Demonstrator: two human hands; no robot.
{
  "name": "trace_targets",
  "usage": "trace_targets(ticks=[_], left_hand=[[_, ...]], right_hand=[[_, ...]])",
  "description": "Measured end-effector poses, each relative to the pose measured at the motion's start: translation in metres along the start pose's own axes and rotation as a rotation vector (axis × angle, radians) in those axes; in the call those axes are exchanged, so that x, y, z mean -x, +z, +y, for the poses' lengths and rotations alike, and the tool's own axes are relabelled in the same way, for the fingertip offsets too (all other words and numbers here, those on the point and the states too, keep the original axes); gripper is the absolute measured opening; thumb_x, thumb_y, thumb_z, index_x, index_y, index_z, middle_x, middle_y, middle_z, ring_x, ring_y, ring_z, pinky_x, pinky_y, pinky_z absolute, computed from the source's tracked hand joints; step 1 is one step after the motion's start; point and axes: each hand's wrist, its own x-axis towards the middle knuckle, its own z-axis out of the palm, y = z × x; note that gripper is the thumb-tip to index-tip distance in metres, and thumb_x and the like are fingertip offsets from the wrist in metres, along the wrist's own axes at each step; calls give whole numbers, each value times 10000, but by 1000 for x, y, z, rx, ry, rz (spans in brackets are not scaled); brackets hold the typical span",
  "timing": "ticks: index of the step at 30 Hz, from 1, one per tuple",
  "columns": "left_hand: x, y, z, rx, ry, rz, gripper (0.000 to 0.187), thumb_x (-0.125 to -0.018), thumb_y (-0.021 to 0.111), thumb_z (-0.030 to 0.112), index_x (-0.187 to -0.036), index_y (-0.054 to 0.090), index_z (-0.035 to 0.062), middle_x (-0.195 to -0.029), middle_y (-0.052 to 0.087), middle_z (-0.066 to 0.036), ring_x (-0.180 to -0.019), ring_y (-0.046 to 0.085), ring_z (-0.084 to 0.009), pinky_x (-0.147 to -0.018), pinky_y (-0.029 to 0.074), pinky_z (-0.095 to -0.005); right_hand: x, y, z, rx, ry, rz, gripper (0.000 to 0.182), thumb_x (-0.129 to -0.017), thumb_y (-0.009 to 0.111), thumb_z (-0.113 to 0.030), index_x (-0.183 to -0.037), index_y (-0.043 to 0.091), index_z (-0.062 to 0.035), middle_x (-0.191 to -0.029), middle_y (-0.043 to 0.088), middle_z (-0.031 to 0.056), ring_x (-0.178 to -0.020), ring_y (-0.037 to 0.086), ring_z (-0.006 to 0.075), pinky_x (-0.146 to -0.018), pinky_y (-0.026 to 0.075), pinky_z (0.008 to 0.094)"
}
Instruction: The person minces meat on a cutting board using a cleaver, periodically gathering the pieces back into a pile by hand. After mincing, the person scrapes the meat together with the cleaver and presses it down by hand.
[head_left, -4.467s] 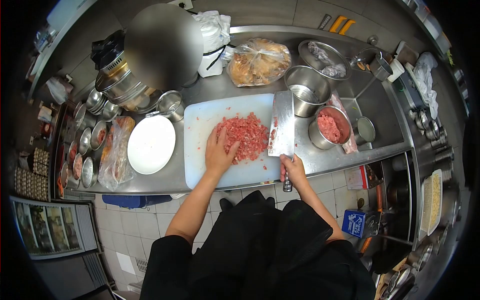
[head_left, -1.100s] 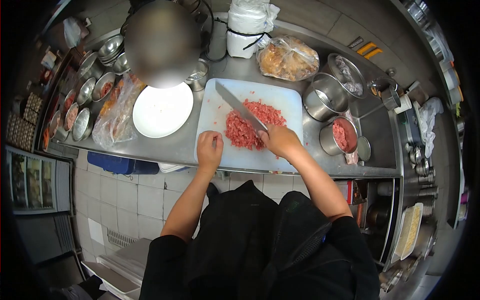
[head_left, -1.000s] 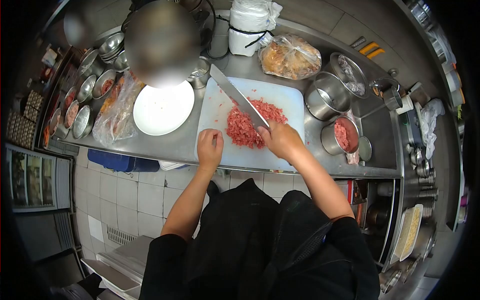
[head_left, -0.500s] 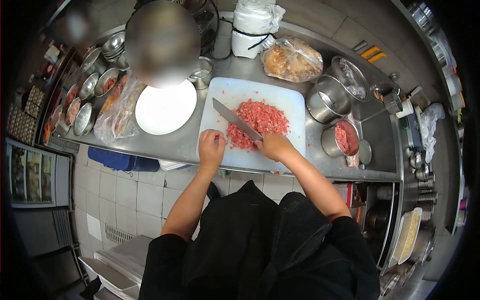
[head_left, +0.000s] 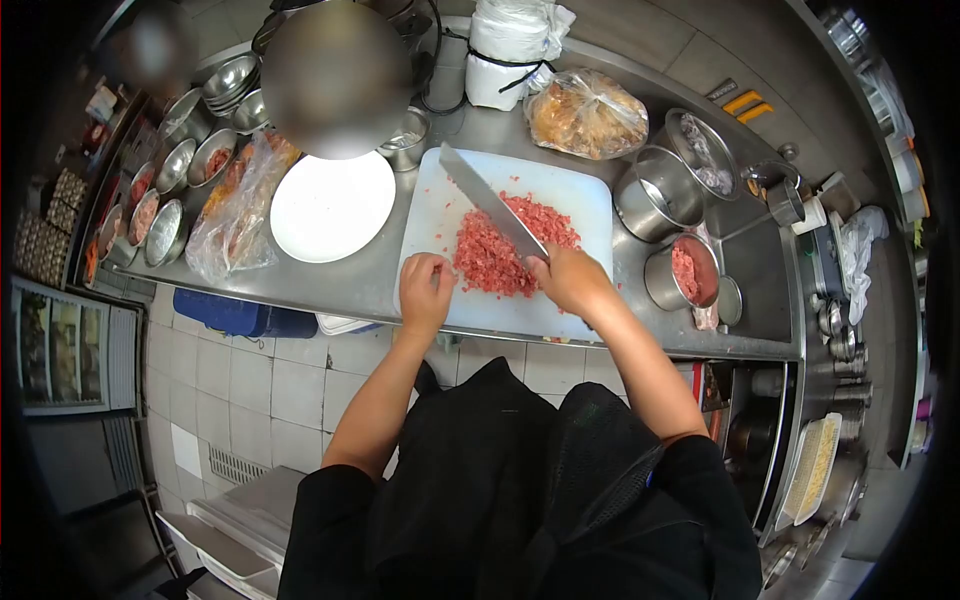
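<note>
My right hand [head_left: 574, 278] is closed round the handle of a large kitchen knife [head_left: 490, 202]. Its long blade slants up to the left, over a heap of finely chopped red meat [head_left: 490, 255]. The meat lies on a white cutting board [head_left: 425, 215], with small bits scattered about the heap. My left hand [head_left: 427, 290] rests at the board's front left edge, beside the meat, its fingers curled in and nothing seen in them.
Left of the board are a white plate [head_left: 335, 210], a plastic bag of food [head_left: 235, 225] and several metal bowls [head_left: 167, 235]. A tied bag [head_left: 588, 115] sits behind. Metal pots [head_left: 650, 205] stand to the right, one holding red meat [head_left: 685, 272]. A blurred round patch covers part of the back.
The knife and my right hand have moved up and slightly right, the blade now above the heap. My left hand has barely shifted; its fingers have loosened a little.
</note>
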Motion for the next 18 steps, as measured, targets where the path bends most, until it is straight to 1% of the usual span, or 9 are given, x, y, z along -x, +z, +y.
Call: trace_targets(ticks=[1,3,7,8,10,11,12,16,18], left_hand=[[0,0,-2,0,2,4,65,-822,663,42,-850,607,23,-839,613,-117,-823,587,-306,-759,468,-409],[0,1,-1,-54,5,-21,29,-853,636,23,-870,623,2,-874,613,-127,-823,602,-281,-752,502,-369],[0,-2,1,-47,1,-48,32,-850,637,27,-864,620,4,-874,612,-128,-827,603,-282,-753,503,-370],[0,-1,2,-45,2,-41,32,-849,638,28,-861,619,5,-874,613,-127,-827,604,-282,-753,504,-371],[1,0,-1,-45,3,-25,33,-847,639,29,-858,618,7,-875,614,-126,-827,605,-282,-753,504,-372],[2,2,-2,-32,-5,-19,56,-830,654,44,-856,613,16,-858,614,-122,-820,593,-298,-755,483,-397],[0,3,-1,-17,-8,-14,81,-812,670,58,-853,608,25,-842,614,-118,-814,582,-314,-756,462,-422],[1,1,-2,-33,-16,-50,82,-811,669,60,-856,609,27,-840,613,-117,-816,583,-315,-761,460,-424],[0,0,0,-74,5,-50,42,-851,638,48,-853,620,11,-865,617,-127,-821,605,-291,-754,496,-383]], right_hand=[[-6,11,5,3,-3,3,402,-982,509,-345,-1121,658,2,-1037,702,245,-996,674,396,-877,518,500],[-15,34,13,118,32,-86,388,-989,505,-350,-1068,659,-2,-986,710,233,-954,681,390,-851,518,506],[-8,3,6,75,19,-121,415,-986,505,-370,-1081,658,4,-984,706,247,-943,680,412,-856,520,506],[-5,1,7,45,6,-42,416,-988,502,-371,-1081,658,4,-983,706,247,-943,682,408,-857,523,500],[-11,24,16,73,17,-5,411,-993,496,-367,-1065,657,4,-969,709,241,-932,686,398,-845,523,501],[-16,34,21,96,30,40,407,-998,490,-363,-1050,656,5,-955,712,236,-921,690,389,-834,523,503],[-17,33,16,110,88,-166,409,-1002,483,-362,-1054,646,10,-950,712,235,-916,692,391,-830,525,507],[-8,2,10,102,0,-28,416,-994,496,-367,-1101,630,12,-949,706,257,-919,689,413,-844,529,499],[-7,15,14,65,25,7,414,-996,491,-367,-1095,633,8,-920,709,249,-907,695,397,-827,532,495]])
